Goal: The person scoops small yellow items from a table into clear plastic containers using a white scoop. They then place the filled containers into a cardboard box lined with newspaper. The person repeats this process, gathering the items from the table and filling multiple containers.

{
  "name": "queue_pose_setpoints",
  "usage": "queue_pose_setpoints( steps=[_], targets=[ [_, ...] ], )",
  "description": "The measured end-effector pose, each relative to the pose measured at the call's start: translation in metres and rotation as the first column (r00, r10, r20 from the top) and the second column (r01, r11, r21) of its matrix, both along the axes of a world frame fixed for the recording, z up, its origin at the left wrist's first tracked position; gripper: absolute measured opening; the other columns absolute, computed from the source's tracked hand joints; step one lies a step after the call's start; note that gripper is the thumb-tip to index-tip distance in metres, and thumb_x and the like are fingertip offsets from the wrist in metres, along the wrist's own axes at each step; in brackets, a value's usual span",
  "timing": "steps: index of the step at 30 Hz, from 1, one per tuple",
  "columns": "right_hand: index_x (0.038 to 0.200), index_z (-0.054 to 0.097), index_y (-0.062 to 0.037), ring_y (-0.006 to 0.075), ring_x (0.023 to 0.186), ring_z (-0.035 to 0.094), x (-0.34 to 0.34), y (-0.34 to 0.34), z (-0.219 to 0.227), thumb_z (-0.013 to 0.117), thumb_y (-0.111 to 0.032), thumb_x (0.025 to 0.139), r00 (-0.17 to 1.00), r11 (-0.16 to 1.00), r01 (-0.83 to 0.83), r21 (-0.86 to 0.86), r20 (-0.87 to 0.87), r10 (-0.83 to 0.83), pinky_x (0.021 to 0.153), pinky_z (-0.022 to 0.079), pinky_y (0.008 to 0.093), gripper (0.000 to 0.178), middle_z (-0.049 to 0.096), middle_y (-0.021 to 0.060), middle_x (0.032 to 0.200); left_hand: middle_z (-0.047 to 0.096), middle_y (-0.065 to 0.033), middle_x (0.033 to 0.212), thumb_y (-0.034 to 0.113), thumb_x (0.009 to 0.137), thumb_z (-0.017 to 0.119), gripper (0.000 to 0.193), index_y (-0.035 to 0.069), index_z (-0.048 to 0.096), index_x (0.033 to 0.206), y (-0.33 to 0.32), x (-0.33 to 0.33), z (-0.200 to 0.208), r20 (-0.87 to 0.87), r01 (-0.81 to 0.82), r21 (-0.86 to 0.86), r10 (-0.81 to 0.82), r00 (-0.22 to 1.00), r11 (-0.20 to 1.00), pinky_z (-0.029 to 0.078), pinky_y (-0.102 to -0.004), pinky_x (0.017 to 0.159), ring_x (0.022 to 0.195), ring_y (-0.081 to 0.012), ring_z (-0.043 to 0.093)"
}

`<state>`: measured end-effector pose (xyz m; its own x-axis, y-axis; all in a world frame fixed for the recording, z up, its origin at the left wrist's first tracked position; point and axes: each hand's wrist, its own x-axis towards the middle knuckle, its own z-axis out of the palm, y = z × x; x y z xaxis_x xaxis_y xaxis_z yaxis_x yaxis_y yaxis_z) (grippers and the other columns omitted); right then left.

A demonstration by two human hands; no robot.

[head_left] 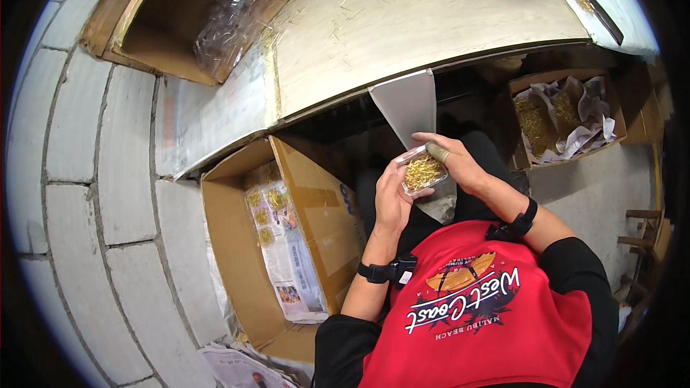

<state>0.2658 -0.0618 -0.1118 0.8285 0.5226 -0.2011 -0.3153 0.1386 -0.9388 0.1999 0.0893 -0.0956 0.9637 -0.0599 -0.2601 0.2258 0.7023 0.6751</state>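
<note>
A small clear plastic box, filled with thin gold-coloured pin-like pieces, is held over my lap. My left hand wraps round its left side, with fingers reaching beneath it. On the far right side my right hand grips the box's edge, its thumb pressed near the rim. That thumb carries a tan covering. Both hands are closed on the box, and its underside is hidden.
A pale worktop with scattered gold pieces lies ahead. An open carton of clear boxes stands far left. Another carton, newspaper-lined with gold clusters, stands left of my legs. At right a paper-lined carton holds more gold pieces.
</note>
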Motion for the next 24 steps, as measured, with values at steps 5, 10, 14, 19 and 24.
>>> queue_pose_setpoints(
  steps=[5,10,14,19,24],
  targets=[
    [0.122,0.054,-0.0001,0.0111,0.092,0.056,0.000,0.004,0.008,0.046,-0.030,0.096,1.000,0.997,0.008,-0.079,0.019,-0.007,0.077,0.046,0.0246,0.041,0.061,0.0062,0.105,0.062,-0.0131,0.108,0.020,0.096,0.045,0.030,0.000,0.050,0.118,0.001,-0.003,-0.008,-0.031,0.007,0.132,-0.003,1.000,0.991,0.060,-0.0326,0.062,0.090,-0.0208,0.066],
    [0.106,0.062,-0.0018,0.0078,0.077,0.056,0.010,-0.010,0.011,0.051,-0.031,0.094,0.988,0.990,0.134,-0.052,-0.071,-0.137,0.065,0.044,0.0216,0.033,0.063,0.0028,0.089,0.063,-0.0115,0.103,0.021,0.096,0.049,0.027,0.002,0.052,0.115,0.002,-0.001,-0.009,-0.043,-0.067,0.096,0.072,0.996,0.993,0.060,-0.0310,0.059,0.084,-0.0191,0.067],
    [0.087,0.066,-0.0013,0.0062,0.061,0.053,0.013,-0.022,0.010,0.062,-0.018,0.087,1.000,0.972,-0.017,-0.236,-0.013,0.014,0.057,0.042,0.0205,0.017,0.061,-0.0003,0.071,0.064,-0.0106,0.100,0.020,0.095,0.050,0.026,0.002,0.052,0.114,0.003,-0.002,-0.014,-0.052,-0.085,0.111,0.092,0.994,0.990,0.060,-0.0306,0.058,0.082,-0.0184,0.067],
    [0.079,0.066,0.0005,0.0061,0.054,0.050,0.009,-0.014,0.002,0.066,-0.012,0.081,0.989,0.951,0.145,-0.274,0.067,-0.132,0.049,0.039,0.0238,0.012,0.058,0.0001,0.061,0.064,-0.0111,0.100,0.018,0.094,0.051,0.025,0.001,0.052,0.113,-0.004,-0.001,-0.017,-0.109,-0.127,0.230,0.155,0.982,0.965,0.060,-0.0309,0.056,0.082,-0.0185,0.067],
    [0.081,0.065,0.0016,0.0133,0.057,0.056,-0.001,-0.009,0.012,0.066,-0.011,0.079,0.927,0.892,0.269,-0.364,0.349,-0.137,0.054,0.045,0.0290,0.013,0.060,0.0062,0.063,0.063,-0.0112,0.100,0.017,0.094,0.050,0.026,0.001,0.051,0.114,-0.006,-0.001,-0.015,-0.111,-0.137,0.244,0.168,0.980,0.960,0.060,-0.0305,0.056,0.081,-0.0182,0.067]
  ],
)
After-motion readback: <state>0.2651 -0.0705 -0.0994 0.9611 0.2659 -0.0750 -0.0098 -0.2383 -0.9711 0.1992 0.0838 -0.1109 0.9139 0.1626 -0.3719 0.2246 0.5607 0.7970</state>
